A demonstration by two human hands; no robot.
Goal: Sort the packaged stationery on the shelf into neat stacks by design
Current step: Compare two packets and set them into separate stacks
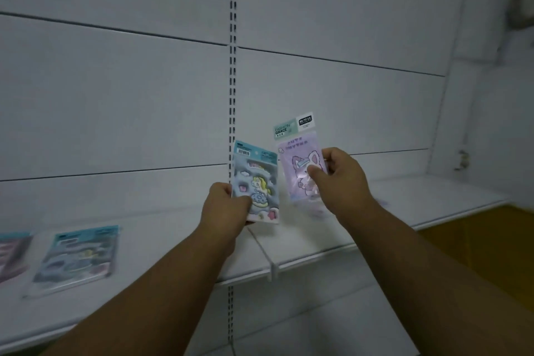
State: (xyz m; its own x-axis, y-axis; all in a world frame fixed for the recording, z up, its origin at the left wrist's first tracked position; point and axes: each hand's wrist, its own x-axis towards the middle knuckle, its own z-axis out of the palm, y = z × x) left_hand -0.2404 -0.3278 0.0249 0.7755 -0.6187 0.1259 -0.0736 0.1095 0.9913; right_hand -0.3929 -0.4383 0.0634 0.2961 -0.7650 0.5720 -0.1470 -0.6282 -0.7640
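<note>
We stand before a white metal shelf [173, 243] with a white panel wall [115, 95] behind it, and a dark slotted rail [233, 66] runs straight up the wall. A thin white divider [264, 251] crosses the shelf to its front edge. Brown floor [491, 246] shows under the shelf's right end. Our left hand [224, 206] grips a blue plastic pack with a unicorn picture [255, 179] by its lower left corner, thumb on the front. The pack stands up above the middle of the shelf, long side up and down, its top tipped a little to the left. Our right hand [342, 173] pinches a light purple plastic pack with a cat picture and a green header card [297, 153] at its right edge. It stands tall too, just beside the blue one, header card on top, tipped a little to the right. Another blue unicorn pack [79, 257] lies flat near the shelf's left end, long side running front to back. A blurry purple pack [13, 254] lies just left of it, cut off by the picture's edge.
</note>
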